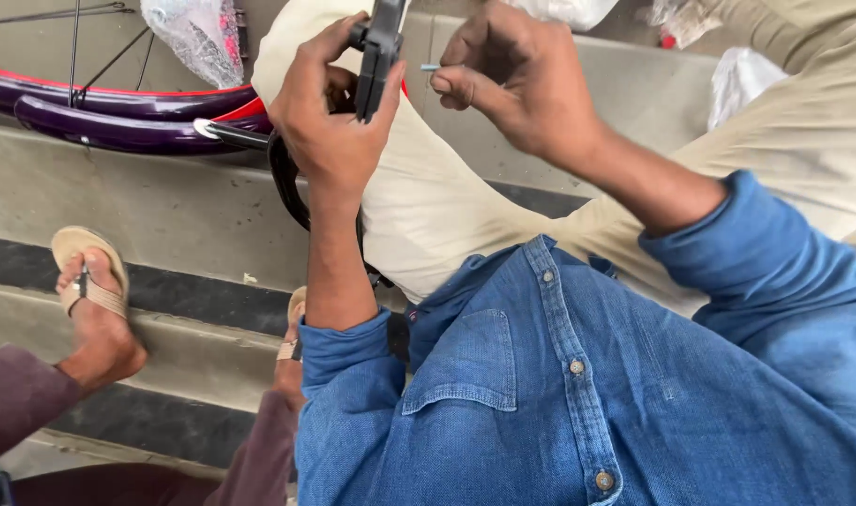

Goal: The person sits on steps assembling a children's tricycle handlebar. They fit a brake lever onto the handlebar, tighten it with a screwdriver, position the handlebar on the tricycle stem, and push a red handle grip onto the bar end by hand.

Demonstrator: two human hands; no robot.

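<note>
left hand (330, 117) clamped on black part (376, 56), long side up | right hand (503, 70) pinches small screw (429, 67), lying sideways, just right of part, tip toward it

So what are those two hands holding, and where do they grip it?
The left hand grips a flat black part around its lower end. The right hand pinches a small metal screw by one end.

**Plastic wrappings along the top edge**

We see a clear crinkled plastic bag (195, 37) at upper left above the purple rim. A white plastic bag (745, 80) lies at upper right, with another pale plastic wrapping (569, 9) at top centre, cut off.
</note>
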